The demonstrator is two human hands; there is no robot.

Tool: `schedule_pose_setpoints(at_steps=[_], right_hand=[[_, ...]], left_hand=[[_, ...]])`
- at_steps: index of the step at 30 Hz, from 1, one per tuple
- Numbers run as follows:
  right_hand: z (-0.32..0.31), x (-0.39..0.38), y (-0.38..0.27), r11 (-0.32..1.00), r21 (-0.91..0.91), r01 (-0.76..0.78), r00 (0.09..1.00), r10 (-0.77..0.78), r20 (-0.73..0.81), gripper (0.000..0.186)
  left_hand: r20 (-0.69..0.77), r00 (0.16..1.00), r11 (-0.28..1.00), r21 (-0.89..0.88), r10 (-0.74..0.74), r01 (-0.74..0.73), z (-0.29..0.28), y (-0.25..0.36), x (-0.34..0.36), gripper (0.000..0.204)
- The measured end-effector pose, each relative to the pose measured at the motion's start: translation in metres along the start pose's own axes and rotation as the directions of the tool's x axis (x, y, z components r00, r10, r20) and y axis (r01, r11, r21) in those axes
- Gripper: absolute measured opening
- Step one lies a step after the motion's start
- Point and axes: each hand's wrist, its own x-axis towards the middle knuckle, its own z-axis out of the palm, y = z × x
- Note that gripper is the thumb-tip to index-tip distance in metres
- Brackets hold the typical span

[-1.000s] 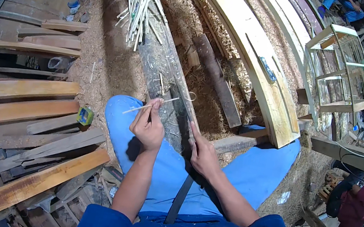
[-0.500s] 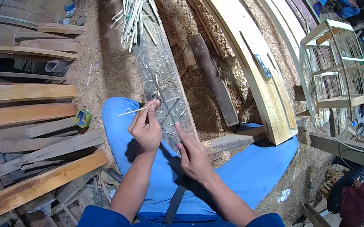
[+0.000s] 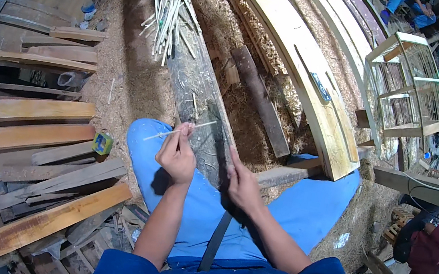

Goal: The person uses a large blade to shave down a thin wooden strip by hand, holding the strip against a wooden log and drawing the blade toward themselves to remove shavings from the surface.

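My left hand [image 3: 175,156] pinches a thin pale stick [image 3: 157,136] at a slant over the grey, worn plank [image 3: 180,75] between my knees. My right hand [image 3: 243,184] is curled at the plank's right side, around a slim dark item that I cannot make out against the shadow. Short slivers [image 3: 195,104] lie on the plank above my hands. A loose pile of similar pale sticks [image 3: 171,13] rests on its far part.
Curved boards [image 3: 24,104] and a green-yellow tape measure [image 3: 102,143] are at left. A pale beam [image 3: 296,28] carries a blue-handled tool [image 3: 320,89]. A wire-sided wooden cage [image 3: 407,90] stands right. Two other people [image 3: 426,253] [image 3: 410,6] appear at the right edges.
My right hand moved down the plank half a second ago and is now back higher, close to the plank's edge. My left hand still holds the stick, with only slight movement.
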Motion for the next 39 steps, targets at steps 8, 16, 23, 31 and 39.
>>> schedule_pose_setpoints(at_steps=[8,16,23,31,39], right_hand=[[-0.009,-0.018,-0.022,0.966,0.098,0.238,0.964,-0.247,0.096,0.064],[0.002,-0.019,-0.020,0.963,0.025,0.270,0.963,-0.270,0.012,0.062],[-0.009,-0.011,0.019,0.996,0.023,0.084,0.992,-0.085,0.091,0.066],[-0.004,-0.031,0.042,0.995,0.031,-0.098,0.972,0.089,0.220,0.073],[-0.010,-0.046,0.072,0.976,0.092,-0.198,0.973,0.207,-0.103,0.048]], left_hand=[[-0.016,0.997,0.997,0.027,0.070,-0.070,-0.002,0.001,-0.001,0.012],[-0.014,0.991,0.988,0.088,0.130,-0.128,0.001,0.001,-0.002,0.009],[-0.020,0.992,0.991,0.059,0.121,-0.120,0.001,0.001,-0.002,0.010],[-0.073,0.997,0.997,-0.075,-0.005,0.000,-0.001,-0.015,0.008,0.010],[-0.020,0.996,0.996,0.007,0.090,-0.090,-0.007,-0.009,0.005,0.009]])
